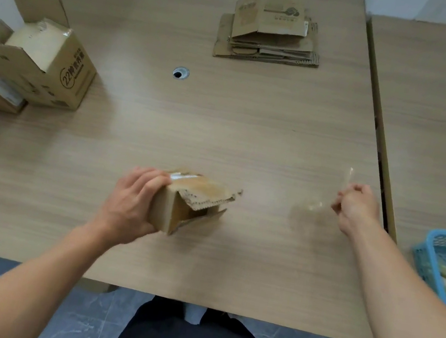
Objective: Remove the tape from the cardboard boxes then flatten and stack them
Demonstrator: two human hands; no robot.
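A small cardboard box (195, 205) lies on its side near the table's front middle, its end flaps open toward the right, with a shiny strip of tape still across its top. My left hand (131, 200) grips the box's left end. My right hand (356, 209) is off to the right, above the table, pinching a clear strip of tape (319, 205) that trails blurred to the left of my fingers. A stack of flattened boxes (270, 35) lies at the far middle of the table.
Several unflattened boxes (42, 62) crowd the table's left edge. A blue plastic basket (433, 245) holding crumpled tape stands at the right. A cable hole (180, 73) sits mid-table. A second table (437, 116) adjoins on the right.
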